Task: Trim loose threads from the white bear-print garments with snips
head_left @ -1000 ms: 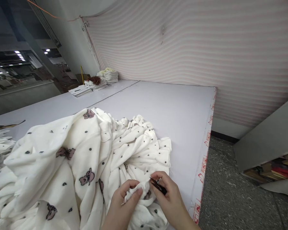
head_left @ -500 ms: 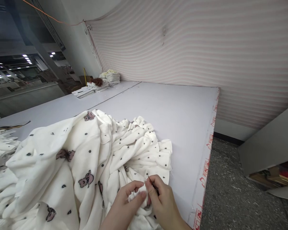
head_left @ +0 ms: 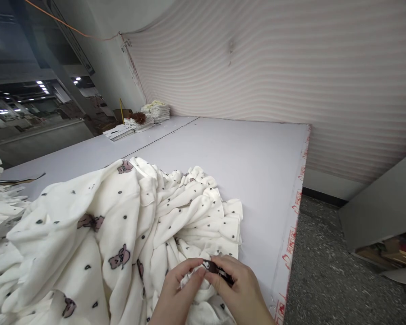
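A large heap of white fleecy fabric [head_left: 115, 216], printed with pinkish-brown animal figures and small dark marks, lies bunched on the table. My left hand [head_left: 180, 289] pinches a gathered edge of it between thumb and fingers at the near right of the heap. Close against it, my right hand [head_left: 238, 284] is closed around small dark thread snips [head_left: 219, 271]. Their front end meets the fabric by my left fingertips; my right fingers cover part of the tool.
The pale table [head_left: 257, 158] has a right edge taped with red-printed strip [head_left: 291, 243]. Folded stacks [head_left: 155, 112] stand at the far left corner. A striped sheet [head_left: 274, 67] hangs behind. Right of the table are speckled floor and a grey cabinet [head_left: 382, 203].
My right hand has turned and shifted slightly right, so more of the dark snips shows between my hands. My left hand keeps its pinch on the fabric.
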The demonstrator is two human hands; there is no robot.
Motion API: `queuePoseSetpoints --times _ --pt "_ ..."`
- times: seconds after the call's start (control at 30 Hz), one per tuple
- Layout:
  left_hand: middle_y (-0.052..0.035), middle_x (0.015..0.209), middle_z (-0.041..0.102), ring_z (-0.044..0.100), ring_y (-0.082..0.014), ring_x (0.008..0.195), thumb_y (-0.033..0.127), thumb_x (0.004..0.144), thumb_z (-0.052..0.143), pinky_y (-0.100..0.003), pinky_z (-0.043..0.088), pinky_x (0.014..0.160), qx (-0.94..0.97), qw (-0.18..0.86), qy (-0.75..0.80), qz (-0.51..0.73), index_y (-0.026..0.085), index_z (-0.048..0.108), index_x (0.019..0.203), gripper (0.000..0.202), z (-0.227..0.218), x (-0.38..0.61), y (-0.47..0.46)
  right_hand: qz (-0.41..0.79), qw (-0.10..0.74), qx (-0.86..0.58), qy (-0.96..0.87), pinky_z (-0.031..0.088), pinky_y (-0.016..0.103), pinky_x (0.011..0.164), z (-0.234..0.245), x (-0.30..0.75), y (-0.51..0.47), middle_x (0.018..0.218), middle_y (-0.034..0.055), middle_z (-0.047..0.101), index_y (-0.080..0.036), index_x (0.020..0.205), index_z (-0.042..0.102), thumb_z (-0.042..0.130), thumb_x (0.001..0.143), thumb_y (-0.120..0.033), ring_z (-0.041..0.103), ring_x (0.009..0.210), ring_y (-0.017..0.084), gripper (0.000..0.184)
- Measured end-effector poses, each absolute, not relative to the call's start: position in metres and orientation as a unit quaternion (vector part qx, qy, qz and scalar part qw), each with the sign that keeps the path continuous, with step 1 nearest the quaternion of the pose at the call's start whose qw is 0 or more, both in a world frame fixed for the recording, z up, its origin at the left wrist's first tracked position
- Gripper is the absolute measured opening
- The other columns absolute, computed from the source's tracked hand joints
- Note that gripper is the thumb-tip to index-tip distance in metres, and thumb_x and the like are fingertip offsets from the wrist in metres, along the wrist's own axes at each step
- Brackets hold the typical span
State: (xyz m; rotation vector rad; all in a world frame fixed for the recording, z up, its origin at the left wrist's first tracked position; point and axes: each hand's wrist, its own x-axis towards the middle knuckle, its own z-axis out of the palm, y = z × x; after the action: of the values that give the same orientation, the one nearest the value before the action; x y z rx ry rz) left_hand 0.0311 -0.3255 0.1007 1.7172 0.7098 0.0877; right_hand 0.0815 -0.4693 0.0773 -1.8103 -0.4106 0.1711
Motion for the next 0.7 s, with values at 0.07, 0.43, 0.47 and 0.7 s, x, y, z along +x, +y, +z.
queuePoseSetpoints --times 0.07,0.43,0.47,0.7 --pt "-0.0079 0.109 0.069 0.056 -0.0321 0.113 0.048 0.066 0.073 -0.044 0.043 0.098 0.741 0.598 0.304 0.045 0.021 0.075 0.09 0.037 0.099 0.031 -0.325 0.082 0.6 -0.775 -0.18 0.052 0.025 0.071 0.08 0.083 -0.469 0.086 0.0028 0.073 -0.024 0.089 0.075 0.067 0.082 -0.029 0.067 0.081 0.021 0.012" --pt "-0.0068 0.105 0.07 0.06 -0.0293 0.105 0.046 0.073 0.068 -0.039 0.047 0.092 0.782 0.566 0.259 0.03 0.022 0.074 0.09 0.03 0.102 0.034 -0.326 0.112 0.616 -0.758 -0.18 0.048 0.024 0.065 0.077 0.085 -0.473 0.075 0.0026 0.069 -0.018 0.078 0.071 0.064 0.083 -0.029 0.064 0.073 0.019 0.014" --pt "-0.0065 0.102 0.071 0.061 -0.0282 0.102 0.046 0.076 0.065 -0.037 0.048 0.089 0.794 0.561 0.233 0.026 0.022 0.073 0.089 0.028 0.103 0.035 -0.326 0.11 0.616 -0.759 -0.18 0.048 0.024 0.066 0.075 0.085 -0.474 0.075 0.0028 0.069 -0.018 0.078 0.071 0.064 0.083 -0.029 0.064 0.073 0.019 0.014" --pt "-0.0035 0.09 0.072 0.065 -0.0235 0.086 0.052 0.08 0.059 -0.029 0.051 0.075 0.798 0.58 0.165 0.006 0.023 0.068 0.089 0.032 0.115 0.042 -0.328 0.052 0.63 -0.761 -0.142 0.05 0.029 0.079 0.067 0.105 -0.502 0.094 0.0065 0.069 -0.019 0.097 0.07 0.058 0.088 -0.029 0.064 0.09 0.022 0.018"
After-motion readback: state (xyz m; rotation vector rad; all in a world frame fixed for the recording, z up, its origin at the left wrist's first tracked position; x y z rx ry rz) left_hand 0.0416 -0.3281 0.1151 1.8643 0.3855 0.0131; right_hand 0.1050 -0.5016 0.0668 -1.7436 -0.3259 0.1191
